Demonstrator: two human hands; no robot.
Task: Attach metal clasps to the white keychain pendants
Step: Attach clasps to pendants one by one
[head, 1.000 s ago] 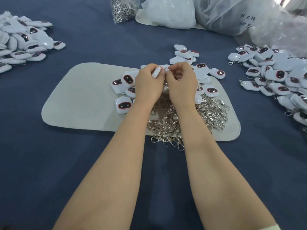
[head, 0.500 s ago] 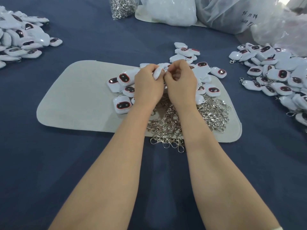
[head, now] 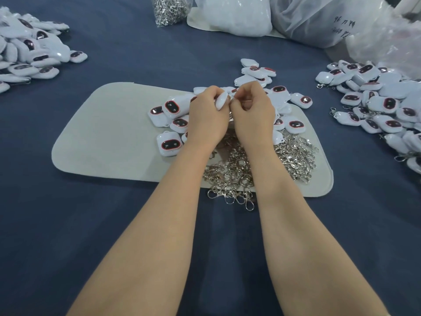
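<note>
Head: bag (head: 330, 23) writing isn't resolving. Left hand (head: 205, 119) is gripping glossy white pendant (head: 222, 101); right hand (head: 252, 119) is curling alongside, hold unclear.

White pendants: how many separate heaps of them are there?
3: left heap, cut off by the frame; middle heap on the mat; right heap, also cut off. More may be hidden.

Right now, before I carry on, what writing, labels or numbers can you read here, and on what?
On the translucent plastic bag, far right: two lines of dark handwriting, seemingly digits, upside down and too blurred to quote.
On the white pendants: dark, red-rimmed faces, no legible lettering.
Nothing else shows text.
</note>
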